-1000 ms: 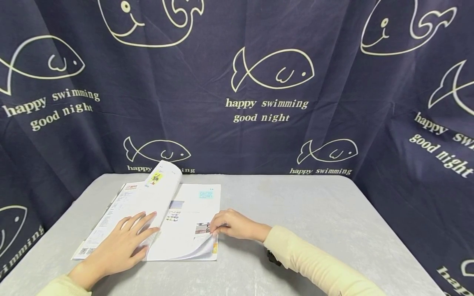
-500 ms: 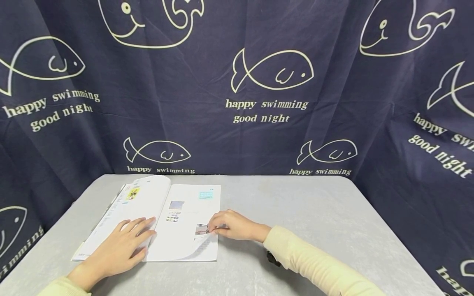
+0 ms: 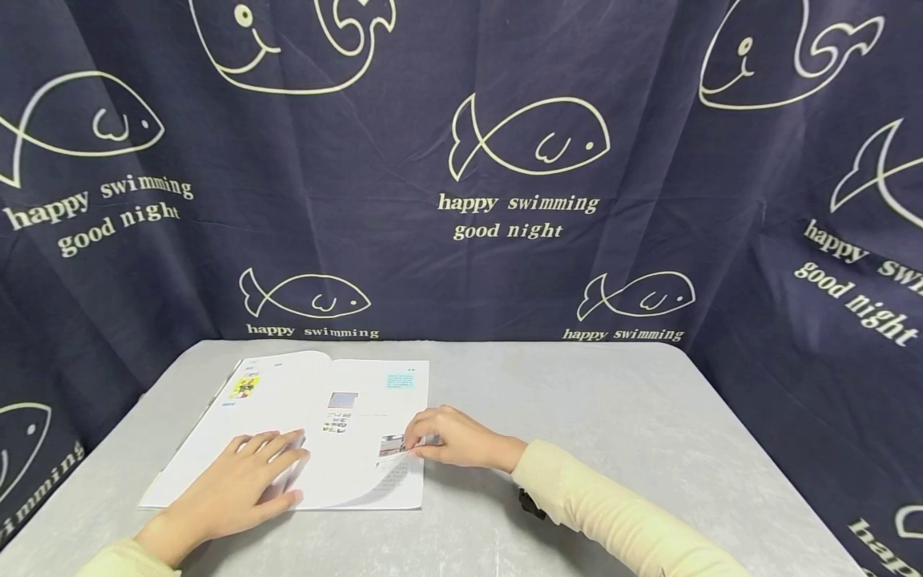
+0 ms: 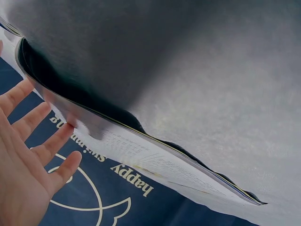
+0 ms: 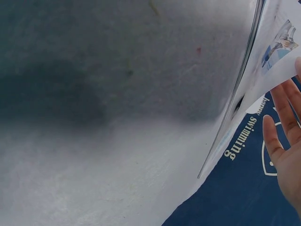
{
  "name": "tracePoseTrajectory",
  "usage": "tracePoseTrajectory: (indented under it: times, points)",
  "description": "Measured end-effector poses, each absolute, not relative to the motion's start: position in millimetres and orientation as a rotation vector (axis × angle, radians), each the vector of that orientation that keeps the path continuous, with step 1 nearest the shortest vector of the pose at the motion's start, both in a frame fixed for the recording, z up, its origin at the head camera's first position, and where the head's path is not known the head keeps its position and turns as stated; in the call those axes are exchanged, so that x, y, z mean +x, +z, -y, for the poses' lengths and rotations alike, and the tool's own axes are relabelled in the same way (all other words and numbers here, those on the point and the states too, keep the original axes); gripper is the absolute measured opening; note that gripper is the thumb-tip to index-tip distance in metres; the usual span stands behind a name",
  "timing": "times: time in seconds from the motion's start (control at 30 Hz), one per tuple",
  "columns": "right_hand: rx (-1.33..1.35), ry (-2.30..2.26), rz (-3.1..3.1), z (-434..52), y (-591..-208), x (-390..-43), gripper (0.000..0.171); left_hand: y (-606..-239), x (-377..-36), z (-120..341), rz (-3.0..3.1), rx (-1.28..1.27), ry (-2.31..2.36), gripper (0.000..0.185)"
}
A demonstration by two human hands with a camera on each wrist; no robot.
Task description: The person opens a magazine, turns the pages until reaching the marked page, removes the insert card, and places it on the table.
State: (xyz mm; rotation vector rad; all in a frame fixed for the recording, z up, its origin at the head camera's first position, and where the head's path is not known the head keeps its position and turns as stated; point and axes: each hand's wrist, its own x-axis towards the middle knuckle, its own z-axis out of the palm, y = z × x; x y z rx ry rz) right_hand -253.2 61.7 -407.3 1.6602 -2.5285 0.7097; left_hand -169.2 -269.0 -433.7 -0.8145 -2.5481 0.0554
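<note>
Here, 2 hands work an open magazine at the lower left of the head view.
The left hand [image 3: 234, 481] lies flat, fingers straight, pressing the left page; the right hand [image 3: 456, 437] pinches the lifted lower corner of the right page between thumb and fingers. The magazine [image 3: 346, 417] rests on the grey table [image 3: 613, 433], before a dark blue fish-print curtain [image 3: 505, 160].
</note>
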Motion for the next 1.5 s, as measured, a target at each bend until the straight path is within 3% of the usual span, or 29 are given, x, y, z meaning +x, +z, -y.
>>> tracePoseTrajectory:
  times: [0.73,1.5]
  points:
    - [1.532,0.681,2.404,-54,-402,-248,0.006,-434,-170,264,2.571,-0.808,0.061,0.067]
    - [1.503,0.682,2.340,-54,-397,-244,0.005,-432,-168,260,2.598,-0.791,0.036,0.061]
